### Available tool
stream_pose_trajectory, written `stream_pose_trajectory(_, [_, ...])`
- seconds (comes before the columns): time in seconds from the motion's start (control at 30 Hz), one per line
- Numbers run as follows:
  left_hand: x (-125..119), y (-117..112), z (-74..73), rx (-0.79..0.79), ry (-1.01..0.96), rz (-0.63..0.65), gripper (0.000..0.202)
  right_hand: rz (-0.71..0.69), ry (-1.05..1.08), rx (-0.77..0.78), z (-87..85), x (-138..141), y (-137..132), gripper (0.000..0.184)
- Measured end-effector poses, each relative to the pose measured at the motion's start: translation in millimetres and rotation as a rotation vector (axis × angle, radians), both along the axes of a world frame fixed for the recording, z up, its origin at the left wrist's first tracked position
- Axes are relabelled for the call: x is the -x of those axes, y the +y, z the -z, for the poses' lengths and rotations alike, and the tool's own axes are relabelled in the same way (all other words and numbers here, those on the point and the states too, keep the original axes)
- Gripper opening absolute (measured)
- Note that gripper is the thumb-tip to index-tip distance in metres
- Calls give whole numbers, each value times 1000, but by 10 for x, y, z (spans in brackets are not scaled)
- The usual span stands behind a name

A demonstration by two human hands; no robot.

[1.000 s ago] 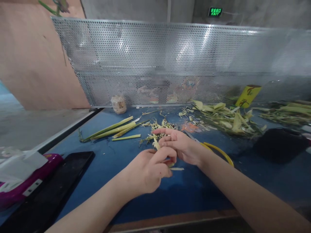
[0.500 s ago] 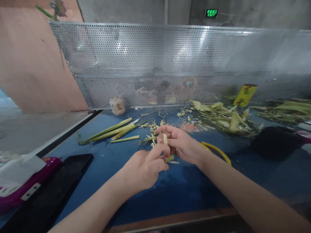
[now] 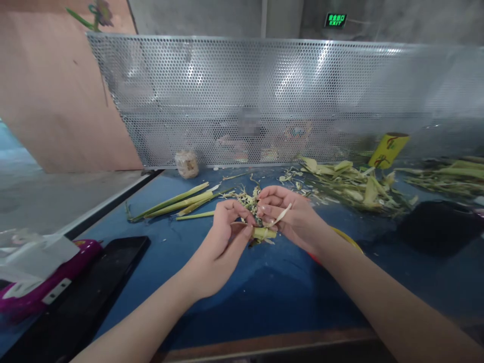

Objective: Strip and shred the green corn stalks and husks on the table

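Both my hands meet over the middle of the blue table [image 3: 287, 292]. My left hand [image 3: 223, 237] curls its fingers round one end of a short pale green stalk piece [image 3: 263, 233]. My right hand [image 3: 291, 217] grips the other end, and a thin peeled strip [image 3: 283, 215] curls up between its fingers. Just behind the hands lies a small heap of shredded peelings [image 3: 245, 197].
Several long green stalks [image 3: 177, 201] lie to the left. A bigger pile of husks [image 3: 351, 184] sits at the right, with a yellow cup [image 3: 388, 149] behind. A perforated metal screen [image 3: 264, 101] closes the back. A black tablet [image 3: 91, 282] and a purple case [image 3: 34, 295] lie near left. A yellow-handled tool [image 3: 342, 234] shows by my right wrist.
Both hands have moved away from me toward the peelings heap. The left hand has turned palm up round the stalk piece, and a strip now peels off at the right fingers.
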State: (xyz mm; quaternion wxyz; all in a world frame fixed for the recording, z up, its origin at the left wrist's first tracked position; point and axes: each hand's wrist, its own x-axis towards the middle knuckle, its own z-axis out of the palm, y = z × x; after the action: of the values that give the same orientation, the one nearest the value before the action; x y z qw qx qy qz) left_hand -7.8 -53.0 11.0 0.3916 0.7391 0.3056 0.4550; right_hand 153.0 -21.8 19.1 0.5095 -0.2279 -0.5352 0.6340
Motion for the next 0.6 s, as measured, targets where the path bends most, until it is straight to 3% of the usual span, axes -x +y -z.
stream_pose_trajectory(0.1, [-8,-4,-25,30,13,21,22,6,-39,-30,-4,2,-16,16])
stream_pose_trajectory(0.3, [-14,29,-30,-50,18,-128,27,-64,-75,-58,-31,5,-33,16])
stream_pose_trajectory(0.47, [9,39,-57,5,-47,-110,33,-159,-91,-51,-25,-38,-19,15])
stream_pose_trajectory(0.6, [24,26,-73,20,-91,-129,34,-151,-102,-8,-12,-67,13,16])
